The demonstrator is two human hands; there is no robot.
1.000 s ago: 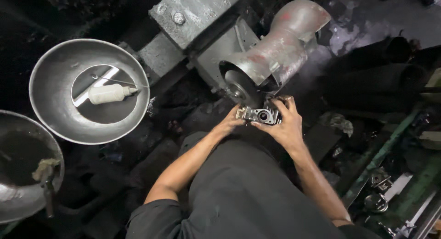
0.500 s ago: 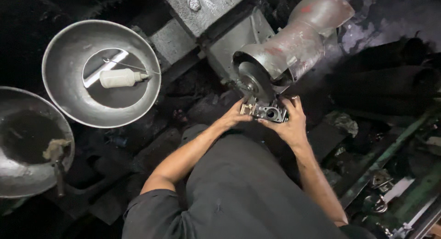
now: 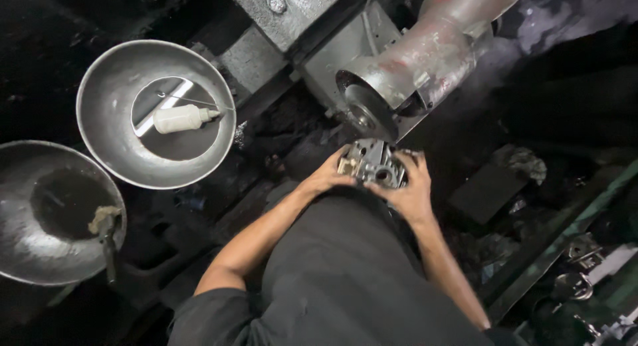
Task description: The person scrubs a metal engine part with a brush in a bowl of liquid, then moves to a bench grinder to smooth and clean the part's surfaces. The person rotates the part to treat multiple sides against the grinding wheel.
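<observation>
Workpiece: a small metal casting [image 3: 373, 162], held just near of the grinding wheel [image 3: 363, 110], not visibly touching it.
Left hand [image 3: 327, 178]: fingers clasp the casting's left edge.
Right hand [image 3: 410, 190]: grips its right edge.
Technique: likely best to keep both grips firm, fingertips behind the wheel's rim, pressure light.
Far left: steel bowl [image 3: 113, 93] holding a white squeeze bottle [image 3: 181, 118].

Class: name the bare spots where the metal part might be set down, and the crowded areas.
Free: the upper pan's floor beside the white bottle; the dark block right of the right hand. Crowded: the lower right clutter.
</observation>
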